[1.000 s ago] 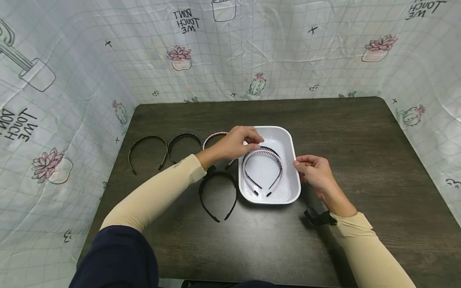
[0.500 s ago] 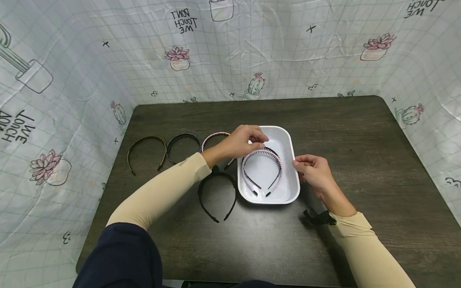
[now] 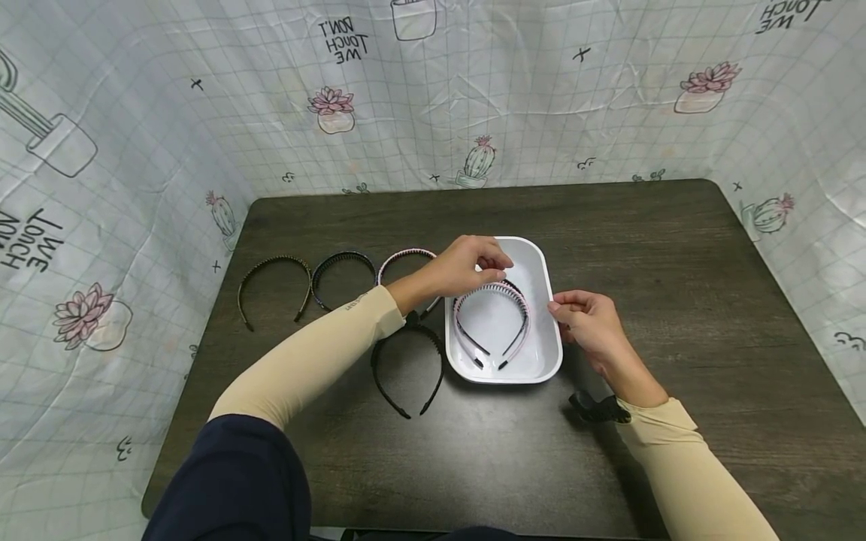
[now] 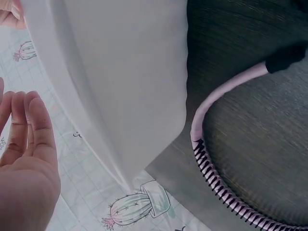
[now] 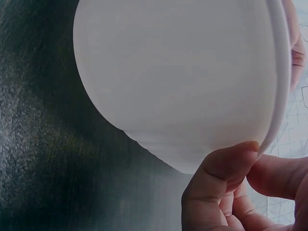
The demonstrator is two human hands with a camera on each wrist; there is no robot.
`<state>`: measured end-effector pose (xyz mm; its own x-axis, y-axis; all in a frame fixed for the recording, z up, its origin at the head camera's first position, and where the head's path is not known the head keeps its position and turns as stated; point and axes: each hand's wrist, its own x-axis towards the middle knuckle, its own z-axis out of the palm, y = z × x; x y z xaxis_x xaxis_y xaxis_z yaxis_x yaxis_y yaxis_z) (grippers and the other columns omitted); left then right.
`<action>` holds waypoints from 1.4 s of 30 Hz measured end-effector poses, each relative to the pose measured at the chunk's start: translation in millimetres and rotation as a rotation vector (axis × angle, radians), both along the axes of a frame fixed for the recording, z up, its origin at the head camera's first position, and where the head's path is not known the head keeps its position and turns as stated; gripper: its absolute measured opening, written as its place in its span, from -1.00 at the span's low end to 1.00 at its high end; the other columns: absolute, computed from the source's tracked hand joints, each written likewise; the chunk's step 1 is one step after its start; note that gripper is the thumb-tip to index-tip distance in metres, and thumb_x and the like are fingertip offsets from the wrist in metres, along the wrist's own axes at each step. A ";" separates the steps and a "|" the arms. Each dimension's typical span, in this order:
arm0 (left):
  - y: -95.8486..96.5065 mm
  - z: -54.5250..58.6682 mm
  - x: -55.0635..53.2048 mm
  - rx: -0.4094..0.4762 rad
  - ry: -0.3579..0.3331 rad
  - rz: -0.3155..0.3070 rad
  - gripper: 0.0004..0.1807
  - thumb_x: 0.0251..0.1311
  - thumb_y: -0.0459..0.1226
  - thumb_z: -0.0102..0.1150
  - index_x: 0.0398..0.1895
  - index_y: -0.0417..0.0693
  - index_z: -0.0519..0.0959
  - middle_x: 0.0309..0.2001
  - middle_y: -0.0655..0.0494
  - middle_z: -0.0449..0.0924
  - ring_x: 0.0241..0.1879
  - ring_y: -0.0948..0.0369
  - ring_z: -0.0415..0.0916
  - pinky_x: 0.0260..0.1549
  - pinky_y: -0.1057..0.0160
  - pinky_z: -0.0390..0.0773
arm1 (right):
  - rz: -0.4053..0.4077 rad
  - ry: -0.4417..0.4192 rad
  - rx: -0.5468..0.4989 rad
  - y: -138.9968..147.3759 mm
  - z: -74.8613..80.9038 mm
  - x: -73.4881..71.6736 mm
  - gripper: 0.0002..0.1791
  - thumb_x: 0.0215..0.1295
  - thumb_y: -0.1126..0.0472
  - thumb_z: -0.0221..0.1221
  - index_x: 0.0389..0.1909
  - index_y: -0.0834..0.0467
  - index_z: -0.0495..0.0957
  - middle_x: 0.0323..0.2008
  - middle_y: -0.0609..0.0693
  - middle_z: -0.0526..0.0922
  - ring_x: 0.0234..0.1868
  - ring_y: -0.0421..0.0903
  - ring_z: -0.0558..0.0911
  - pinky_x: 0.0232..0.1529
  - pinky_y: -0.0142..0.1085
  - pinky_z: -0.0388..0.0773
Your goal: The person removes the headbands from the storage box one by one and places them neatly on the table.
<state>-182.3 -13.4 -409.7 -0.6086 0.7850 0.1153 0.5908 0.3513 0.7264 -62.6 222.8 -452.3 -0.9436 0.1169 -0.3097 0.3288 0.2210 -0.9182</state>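
I see a white tray point(image 3: 540, 338) with round corners sitting on the tabletop point(image 3: 643, 248). My right hand point(image 3: 590, 321) pinches its side rim. Inside, a pink headband point(image 3: 492, 288) with little teeth lies partly over a black headband point(image 3: 515, 288). Both have their open ends toward me. My left hand point(image 3: 470, 263) hangs near their curved tops.

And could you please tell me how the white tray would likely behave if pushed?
The white tray would probably slide rather than tip, its broad base lying on the table. It seems fairly stiff, showing no bend where the right hand pinches its edge. The headbands inside look loose, so they may shift.
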 end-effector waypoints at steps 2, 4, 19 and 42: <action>2.6 -0.8 0.1 -0.007 0.003 -0.003 -0.77 0.41 -0.39 0.27 0.05 -0.25 0.77 0.00 -0.11 0.74 -0.03 0.11 0.70 0.05 0.34 0.64 | 0.000 0.000 -0.005 0.1 -0.3 -0.1 -0.58 0.56 0.25 0.17 0.21 0.50 0.45 -0.42 -0.24 0.68 -0.39 -0.32 0.61 -0.40 -0.37 0.66; 5.4 -2.0 0.2 -0.012 0.003 -0.008 -0.77 0.41 -0.39 0.27 0.05 -0.25 0.77 -0.01 -0.10 0.74 -0.04 0.11 0.70 0.04 0.34 0.64 | -0.002 0.000 -0.007 0.2 -0.5 0.0 -0.59 0.56 0.25 0.17 0.20 0.50 0.45 -0.42 -0.24 0.68 -0.39 -0.32 0.62 -0.40 -0.37 0.66; 19.0 -13.6 2.8 -0.072 0.036 -0.033 -0.78 0.39 -0.37 0.31 0.01 -0.29 0.78 -0.15 -0.06 0.73 -0.18 0.17 0.62 -0.15 0.44 0.52 | 0.000 -0.005 -0.010 -1.5 -0.1 0.3 -0.58 0.56 0.24 0.17 0.21 0.50 0.46 -0.41 -0.23 0.69 -0.37 -0.31 0.63 -0.39 -0.38 0.65; 28.1 -26.9 0.0 -0.156 0.070 -0.004 -0.77 0.37 -0.38 0.29 0.01 -0.28 0.78 -0.13 -0.09 0.71 -0.16 0.14 0.60 -0.10 0.36 0.52 | -0.006 -0.017 -0.006 0.8 -0.3 0.0 -0.56 0.55 0.24 0.18 0.23 0.49 0.45 -0.45 -0.26 0.67 -0.39 -0.32 0.61 -0.42 -0.36 0.62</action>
